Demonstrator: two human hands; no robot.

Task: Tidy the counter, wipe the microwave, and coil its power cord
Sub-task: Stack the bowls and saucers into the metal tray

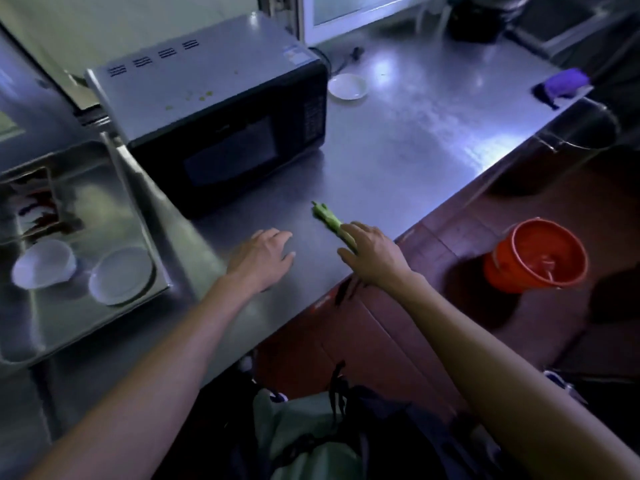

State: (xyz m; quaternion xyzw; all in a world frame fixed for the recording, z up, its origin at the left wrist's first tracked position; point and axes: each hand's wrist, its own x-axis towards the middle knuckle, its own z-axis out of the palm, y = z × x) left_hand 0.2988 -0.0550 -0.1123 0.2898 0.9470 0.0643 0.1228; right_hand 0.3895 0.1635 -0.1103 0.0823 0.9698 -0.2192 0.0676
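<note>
A black and silver microwave (pixel 221 109) stands on the steel counter (pixel 415 140), with small greenish crumbs on its top. Its dark power cord (pixel 346 60) lies behind its right rear corner. A green vegetable stalk (pixel 327 216) lies on the counter near the front edge. My right hand (pixel 372 254) lies over the stalk's near end, fingers curled onto it. My left hand (pixel 265 256) rests flat on the counter to the left of the stalk, fingers relaxed and holding nothing.
A white saucer (pixel 348 86) sits right of the microwave. A purple cloth (pixel 564 83) lies at the far right edge. The sink (pixel 41 306) at left holds a white bowl (pixel 45 263) and plate (pixel 121 273). An orange bucket (pixel 538 254) stands on the floor.
</note>
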